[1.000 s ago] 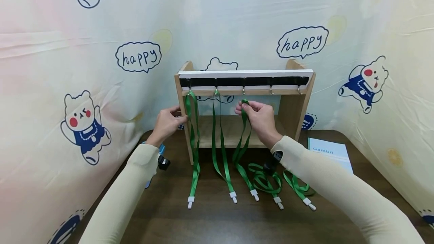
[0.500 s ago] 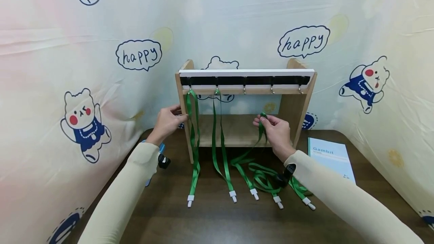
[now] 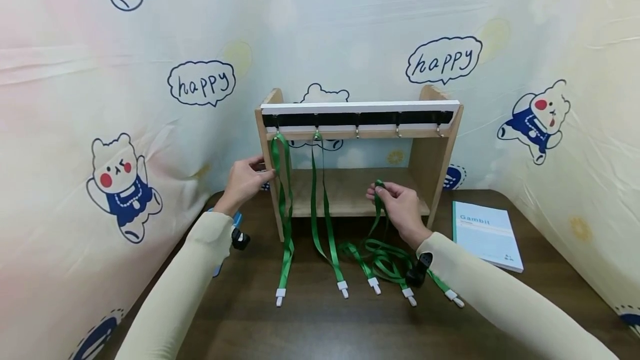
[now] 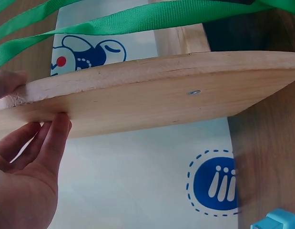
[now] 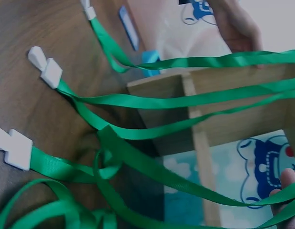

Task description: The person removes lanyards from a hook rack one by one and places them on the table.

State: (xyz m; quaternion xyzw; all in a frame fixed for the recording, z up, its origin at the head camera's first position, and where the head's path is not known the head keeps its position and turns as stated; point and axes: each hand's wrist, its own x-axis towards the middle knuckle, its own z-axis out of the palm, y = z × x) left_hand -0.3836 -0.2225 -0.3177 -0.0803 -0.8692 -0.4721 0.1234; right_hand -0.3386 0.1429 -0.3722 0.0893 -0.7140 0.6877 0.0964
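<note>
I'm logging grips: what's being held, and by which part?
The right hand pinches a green lanyard by its loop end, opposite the white clip; the left hand grips the wooden rack by the front edge of its left side panel.

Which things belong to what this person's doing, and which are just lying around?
Likely part of it:
green lanyard, pinched by the right hand
wooden rack, held by the left hand
two hanging lanyards
two loose lanyards

Likely lying about:
Gambit book
light-blue object, partly hidden

The backdrop reads "happy" twice (in cloud bubbles); the book reads "Gambit"; its smaller print seems illegible.
</note>
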